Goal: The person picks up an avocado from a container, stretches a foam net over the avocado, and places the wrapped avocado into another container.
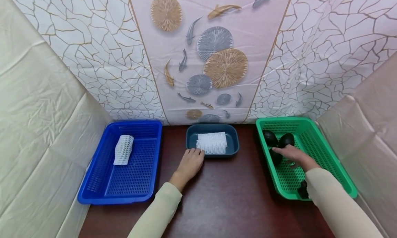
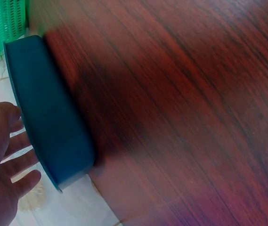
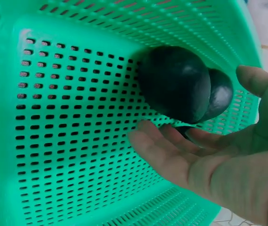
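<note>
nearest, two cream sleeves are stretching over a glossy reddish-brown wood-grain table. at left, a blue perforated plastic basket is holding one bulging white mesh-foam wrap. the left hand is resting, fingers loosely extended, on the near rim of a dark-teal rectangular tray. the right hand is reaching into a green perforated plastic basket, fingers apart and gripping nothing; three dark, smooth, egg-shaped objects are lying there, one partly hidden below it; whether it is touching, i cannot tell. flat white mesh-foam nets are lying in the tray. farthest, a fish-patterned cloth is hanging.
</note>
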A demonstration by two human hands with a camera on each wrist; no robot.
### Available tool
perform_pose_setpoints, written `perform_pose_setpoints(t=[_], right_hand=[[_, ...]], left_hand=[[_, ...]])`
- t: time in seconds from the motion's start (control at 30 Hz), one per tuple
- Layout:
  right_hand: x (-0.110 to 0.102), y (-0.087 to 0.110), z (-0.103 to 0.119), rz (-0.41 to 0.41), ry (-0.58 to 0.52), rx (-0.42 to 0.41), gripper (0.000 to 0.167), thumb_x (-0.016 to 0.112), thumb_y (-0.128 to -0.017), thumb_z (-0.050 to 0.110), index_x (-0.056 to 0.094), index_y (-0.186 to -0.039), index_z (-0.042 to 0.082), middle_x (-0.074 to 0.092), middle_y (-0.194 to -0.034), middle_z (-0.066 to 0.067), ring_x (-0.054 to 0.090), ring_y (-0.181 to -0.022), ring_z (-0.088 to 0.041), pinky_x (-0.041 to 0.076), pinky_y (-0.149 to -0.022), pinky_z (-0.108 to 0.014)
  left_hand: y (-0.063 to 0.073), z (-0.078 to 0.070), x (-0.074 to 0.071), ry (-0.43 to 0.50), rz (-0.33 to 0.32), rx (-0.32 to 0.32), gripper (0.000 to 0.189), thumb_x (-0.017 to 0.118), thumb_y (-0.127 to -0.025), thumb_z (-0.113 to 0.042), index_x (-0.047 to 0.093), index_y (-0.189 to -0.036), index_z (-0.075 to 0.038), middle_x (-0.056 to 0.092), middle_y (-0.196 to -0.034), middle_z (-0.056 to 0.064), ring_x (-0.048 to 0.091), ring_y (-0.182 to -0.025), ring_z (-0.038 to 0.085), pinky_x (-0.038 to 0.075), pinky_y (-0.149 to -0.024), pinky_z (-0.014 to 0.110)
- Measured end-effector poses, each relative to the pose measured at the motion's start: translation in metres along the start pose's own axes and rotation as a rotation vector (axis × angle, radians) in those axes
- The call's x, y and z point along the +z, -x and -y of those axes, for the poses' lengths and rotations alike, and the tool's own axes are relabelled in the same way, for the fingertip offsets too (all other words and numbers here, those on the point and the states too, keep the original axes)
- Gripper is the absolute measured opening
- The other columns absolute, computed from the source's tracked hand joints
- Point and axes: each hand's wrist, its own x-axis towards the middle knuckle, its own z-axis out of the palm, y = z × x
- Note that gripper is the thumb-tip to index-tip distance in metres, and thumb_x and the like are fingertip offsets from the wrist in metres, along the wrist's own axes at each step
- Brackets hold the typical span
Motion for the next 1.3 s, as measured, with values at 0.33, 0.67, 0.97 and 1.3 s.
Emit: perform_pose_setpoints(t=[0.33, 0.67, 0.97, 1.3], right_hand=[[0.001, -0.012, 0.002, 0.048, -0.114, 0.074, 0.109, 0.043, -0.105, 0.059, -0.025, -0.154, -0.010, -0.015, -0.160, -0.043, 0.031, -0.139, -0.065, 0.053, -0.095, -0.063], [0.006, -0.019, 0.001, 0.027, -0.109, 0.091, 0.099, 0.044, -0.107, 0.049, -0.015, -0.157, -0.012, 0.000, -0.158, -0.046, 0.039, -0.133, -0.063, 0.055, -0.093, -0.057], [0.009, -0.025, -0.003, 0.029, -0.116, 0.023, 0.096, 0.047, -0.108, 0.035, -0.022, -0.152, -0.016, -0.009, -0.155, -0.050, 0.042, -0.129, -0.067, 0.056, -0.092, -0.059], [0.010, -0.023, -0.010, 0.004, -0.174, -0.036, 0.099, 0.056, -0.104, 0.030, -0.015, -0.149, -0.024, 0.006, -0.149, -0.052, 0.032, -0.136, -0.065, 0.055, -0.095, -0.058]], left_hand=[[-0.005, 0.003, 0.004, -0.003, 0.053, 0.013, 0.017, 0.060, -0.101, -0.004, 0.071, -0.112, -0.011, 0.069, -0.102, 0.007, 0.064, -0.092, 0.024, 0.054, -0.076, 0.038], [-0.008, 0.005, 0.005, -0.015, 0.073, 0.018, 0.016, 0.065, -0.099, -0.005, 0.072, -0.110, -0.014, 0.070, -0.101, 0.006, 0.067, -0.091, 0.022, 0.056, -0.077, 0.037], [-0.010, 0.006, 0.004, 0.012, 0.046, 0.019, 0.014, 0.065, -0.099, -0.006, 0.072, -0.107, -0.016, 0.069, -0.097, 0.005, 0.069, -0.088, 0.021, 0.055, -0.074, 0.036], [-0.005, 0.005, 0.008, 0.021, 0.016, 0.011, 0.015, 0.066, -0.098, -0.006, 0.073, -0.107, -0.015, 0.070, -0.096, 0.005, 0.069, -0.086, 0.020, 0.055, -0.072, 0.036]])
